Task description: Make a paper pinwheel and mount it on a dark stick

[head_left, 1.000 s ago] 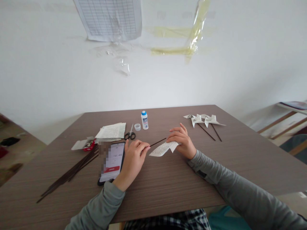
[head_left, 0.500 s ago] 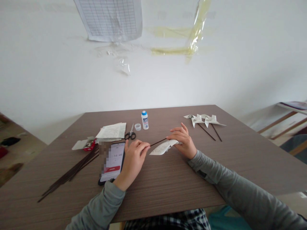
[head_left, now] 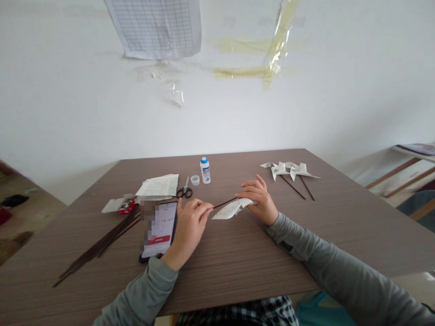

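Between finger and thumb, my left hand pinches the near end of a thin dark stick. The stick slants up to the right, to a folded pinwheel of printed paper. My right hand is closed on the paper where the stick meets it, its outer fingers raised. The exact join between stick and paper is hidden behind my right fingers. Both hands are held above the brown table.
Two finished-looking paper pinwheels on sticks lie at the back right. Left are a phone, a bundle of dark sticks, a small red box, paper sheets and scissors. A white bottle stands beside a plastic cap.
Both hands keep nearly the same place and grip. The stick and paper have shifted only very slightly, and the timer digits on the phone have advanced.
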A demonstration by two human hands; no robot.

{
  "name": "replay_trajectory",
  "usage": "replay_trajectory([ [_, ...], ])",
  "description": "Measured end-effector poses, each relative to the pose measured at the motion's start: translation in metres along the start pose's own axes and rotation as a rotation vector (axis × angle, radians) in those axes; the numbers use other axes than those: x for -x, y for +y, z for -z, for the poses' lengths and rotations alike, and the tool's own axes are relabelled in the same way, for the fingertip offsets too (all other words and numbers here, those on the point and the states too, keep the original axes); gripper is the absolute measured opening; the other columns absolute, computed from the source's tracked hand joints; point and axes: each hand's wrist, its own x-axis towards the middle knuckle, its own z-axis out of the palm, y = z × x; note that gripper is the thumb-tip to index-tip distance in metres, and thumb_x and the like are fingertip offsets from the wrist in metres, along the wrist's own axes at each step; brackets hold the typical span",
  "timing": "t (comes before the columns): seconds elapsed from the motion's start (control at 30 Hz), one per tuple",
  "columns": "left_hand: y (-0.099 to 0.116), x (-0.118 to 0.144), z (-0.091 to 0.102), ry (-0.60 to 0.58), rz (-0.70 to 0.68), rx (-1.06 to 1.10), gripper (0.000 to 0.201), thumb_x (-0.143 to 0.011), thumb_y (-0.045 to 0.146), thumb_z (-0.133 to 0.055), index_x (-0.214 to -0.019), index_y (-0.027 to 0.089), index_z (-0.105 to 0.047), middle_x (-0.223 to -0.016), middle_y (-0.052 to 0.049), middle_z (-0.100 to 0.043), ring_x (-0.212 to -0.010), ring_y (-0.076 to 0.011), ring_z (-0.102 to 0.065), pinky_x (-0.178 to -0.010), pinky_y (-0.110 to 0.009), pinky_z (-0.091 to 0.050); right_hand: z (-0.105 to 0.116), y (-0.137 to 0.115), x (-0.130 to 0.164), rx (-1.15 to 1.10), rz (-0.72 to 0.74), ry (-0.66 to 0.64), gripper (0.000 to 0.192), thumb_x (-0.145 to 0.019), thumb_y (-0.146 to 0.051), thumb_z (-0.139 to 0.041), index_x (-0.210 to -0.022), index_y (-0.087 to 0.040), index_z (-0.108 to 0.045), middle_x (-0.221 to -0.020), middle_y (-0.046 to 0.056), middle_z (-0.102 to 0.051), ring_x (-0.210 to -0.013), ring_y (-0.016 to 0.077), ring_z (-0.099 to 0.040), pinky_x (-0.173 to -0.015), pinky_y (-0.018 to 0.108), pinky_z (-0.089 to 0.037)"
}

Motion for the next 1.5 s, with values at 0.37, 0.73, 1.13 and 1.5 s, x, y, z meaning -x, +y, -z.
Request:
replay_trajectory([
  [0.37,0.002,-0.001,0.003,-0.035,0.045,-0.007,0.029,-0.116,0.017,-0.075,-0.109,0.033,-0.098,-0.109,-0.005,-0.091,-0.116,-0.0333,-0.085,-0.144,-0.075,-0.040,0.005,-0.007,-0.005,-0.016,-0.047,-0.083,0.024,-0.112,-0.021,-0.083,-0.122,-0.037,-0.098,-0.111,0.004,-0.095,-0.139,0.0336,-0.083,-0.156,0.079,-0.021],
  [0.73,0.017,-0.009,0.013,-0.288,0.175,0.011,0.025,-0.114,0.013,-0.078,-0.110,0.029,-0.097,-0.125,-0.010,-0.097,-0.132,-0.0365,-0.084,-0.141,-0.081,-0.044,0.033,-0.024,-0.045,-0.022,-0.285,-0.493,0.005,-0.103,-0.024,-0.097,-0.102,-0.029,-0.095,-0.126,0.009,-0.092,-0.143,0.0365,-0.081,-0.151,0.091,-0.010],
  [1.13,0.017,-0.005,-0.004,-0.327,0.188,-0.042,0.025,-0.107,0.012,-0.083,-0.099,0.033,-0.095,-0.106,-0.006,-0.093,-0.126,-0.0389,-0.082,-0.135,-0.086,-0.049,0.025,-0.047,-0.065,0.080,-0.443,-0.817,0.013,-0.097,-0.023,-0.101,-0.088,-0.027,-0.092,-0.124,0.008,-0.091,-0.151,0.0403,-0.078,-0.150,0.092,-0.013],
  [1.5,0.007,0.001,-0.018,-0.237,0.132,-0.098,0.021,-0.106,0.014,-0.088,-0.102,0.032,-0.098,-0.137,-0.011,-0.086,-0.139,-0.0406,-0.074,-0.129,-0.074,-0.058,0.029,-0.054,-0.074,0.074,-0.578,-0.867,0.009,-0.097,-0.023,-0.098,-0.104,-0.029,-0.099,-0.125,0.008,-0.097,-0.147,0.0418,-0.081,-0.151,0.081,-0.028],
])
